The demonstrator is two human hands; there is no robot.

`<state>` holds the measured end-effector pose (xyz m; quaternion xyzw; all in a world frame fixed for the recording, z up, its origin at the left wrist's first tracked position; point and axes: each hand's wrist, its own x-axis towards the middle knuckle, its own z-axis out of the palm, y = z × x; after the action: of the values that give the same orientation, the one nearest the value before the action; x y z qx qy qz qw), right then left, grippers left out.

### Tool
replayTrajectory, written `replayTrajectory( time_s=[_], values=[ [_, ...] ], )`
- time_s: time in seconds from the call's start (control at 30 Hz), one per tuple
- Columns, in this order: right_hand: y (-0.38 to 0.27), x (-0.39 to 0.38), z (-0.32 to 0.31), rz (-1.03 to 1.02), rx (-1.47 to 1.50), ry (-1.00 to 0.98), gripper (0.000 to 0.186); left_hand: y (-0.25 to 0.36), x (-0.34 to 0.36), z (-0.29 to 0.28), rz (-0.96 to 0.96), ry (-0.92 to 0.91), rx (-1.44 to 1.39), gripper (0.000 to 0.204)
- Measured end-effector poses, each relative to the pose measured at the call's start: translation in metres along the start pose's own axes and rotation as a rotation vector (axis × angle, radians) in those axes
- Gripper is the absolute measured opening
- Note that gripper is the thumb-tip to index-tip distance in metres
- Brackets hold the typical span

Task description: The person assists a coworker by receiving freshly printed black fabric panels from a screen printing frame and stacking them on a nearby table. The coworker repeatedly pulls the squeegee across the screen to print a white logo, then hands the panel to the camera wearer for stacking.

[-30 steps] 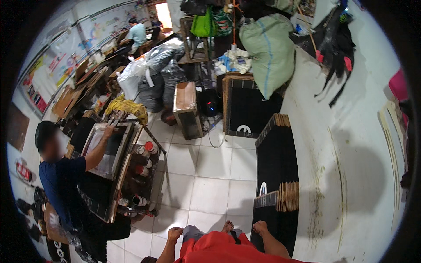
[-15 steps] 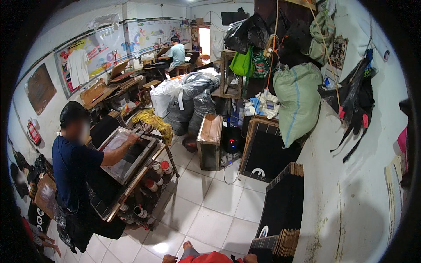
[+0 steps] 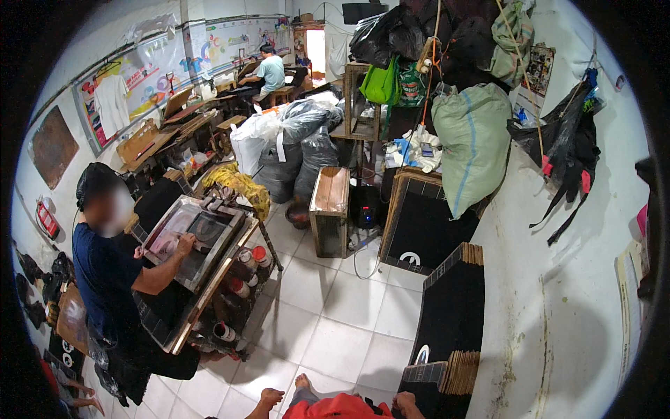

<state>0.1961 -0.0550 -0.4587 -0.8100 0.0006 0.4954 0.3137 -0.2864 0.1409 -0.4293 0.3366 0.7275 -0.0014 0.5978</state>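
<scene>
Low in the picture, my left hand is held beside my red shirt, its fingers curled and nothing visible in them. My right hand is on the other side of the shirt, also curled, with nothing seen in it. Nearest to it is a stack of thin boards with black cloth laid over them, leaning along the right wall. One bare foot of mine shows on the white tiles.
At left a person in dark blue works over a printing screen on a slanted table, with jars below. Filled bags, a wooden box frame and a green sack stand ahead. Another person sits far back.
My view has shifted a little, and both my hands show more fully at the lower edge. The co-worker's hand has come back across the screen toward their body.
</scene>
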Motion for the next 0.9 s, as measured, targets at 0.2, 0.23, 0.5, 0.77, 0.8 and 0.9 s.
replayTrajectory(
  time_s=[0.2, 0.23, 0.5, 0.77, 0.8, 0.9],
  values=[
    [-0.022, -0.021, 0.005, -0.003, -0.071, -0.094, 0.01, -0.002, -0.021, 0.008, -0.011, 0.061, 0.011, 0.023],
    [-0.024, -0.024, 0.005, -0.009, -0.114, -0.115, 0.009, -0.002, -0.023, 0.009, -0.013, 0.06, 0.003, 0.023],
    [-0.047, -0.025, 0.015, -0.139, -0.323, -0.196, 0.012, -0.021, -0.029, 0.007, 0.095, 0.023, -0.024, 0.019],
    [-0.074, -0.023, 0.023, -0.103, 0.03, -0.14, 0.009, -0.002, -0.049, 0.002, -0.047, 0.08, -0.065, 0.021],
    [-0.077, -0.025, 0.023, -0.111, -0.01, -0.137, 0.009, -0.001, -0.048, 0.003, -0.044, 0.097, -0.08, 0.021],
    [-0.079, -0.026, 0.023, -0.072, -0.051, -0.135, 0.01, 0.001, -0.038, 0.005, -0.016, 0.107, -0.122, 0.02]
  ],
)
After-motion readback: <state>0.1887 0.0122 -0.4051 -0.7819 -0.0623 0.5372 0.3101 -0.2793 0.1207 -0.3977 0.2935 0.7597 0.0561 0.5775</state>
